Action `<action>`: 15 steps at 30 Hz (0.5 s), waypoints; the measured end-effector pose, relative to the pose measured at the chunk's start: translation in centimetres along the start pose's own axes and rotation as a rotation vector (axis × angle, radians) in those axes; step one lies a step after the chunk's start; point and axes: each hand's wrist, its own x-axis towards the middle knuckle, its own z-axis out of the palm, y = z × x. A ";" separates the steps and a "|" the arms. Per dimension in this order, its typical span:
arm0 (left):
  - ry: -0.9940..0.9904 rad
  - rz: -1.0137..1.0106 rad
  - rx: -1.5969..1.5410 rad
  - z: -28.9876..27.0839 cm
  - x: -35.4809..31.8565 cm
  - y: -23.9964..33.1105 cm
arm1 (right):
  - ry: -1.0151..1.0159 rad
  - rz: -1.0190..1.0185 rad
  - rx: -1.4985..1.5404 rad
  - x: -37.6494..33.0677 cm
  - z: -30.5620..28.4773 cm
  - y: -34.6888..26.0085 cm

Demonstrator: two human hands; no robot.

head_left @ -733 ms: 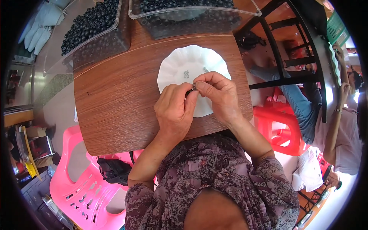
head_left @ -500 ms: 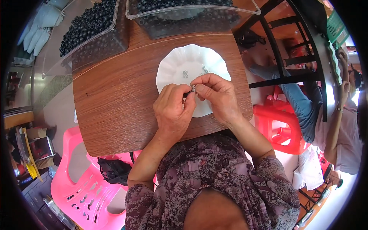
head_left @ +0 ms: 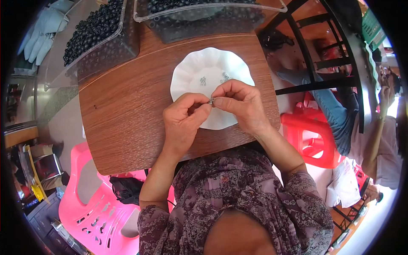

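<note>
- Here, in the head view, a tiny silvery metal piece [head_left: 211,101] is pinched between the fingertips of the left hand [head_left: 183,120] and the right hand [head_left: 240,104]; both grips are clenched on it, just above a white scalloped plate [head_left: 191,72].
- The plate is set on a brown wood-grain surface [head_left: 123,114]; a few small pieces [head_left: 203,80] are seen lying on its bare middle, too small to be told apart.
- Two clear plastic bins, one at the far left [head_left: 95,36] and one at the far middle [head_left: 204,17], are shown filled with small black beads at the surface's far edge.
- A pink plastic chair [head_left: 91,204] is seen to the lower left, a red stool [head_left: 308,136] to the right.
- Another person's arm in a blue sleeve [head_left: 335,110] is seen at the right, well apart from the hands.
</note>
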 end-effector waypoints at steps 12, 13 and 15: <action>-0.046 -0.191 -0.167 -0.5 0.7 0.5 | -0.032 -0.206 -0.277 -0.4 -0.3 0.3; -0.065 -0.244 -0.204 -0.6 1.0 0.5 | -0.049 -0.255 -0.307 -0.4 -0.4 0.3; -0.078 -0.301 -0.239 -0.7 1.4 0.8 | -0.054 -0.288 -0.355 -0.5 -0.5 0.3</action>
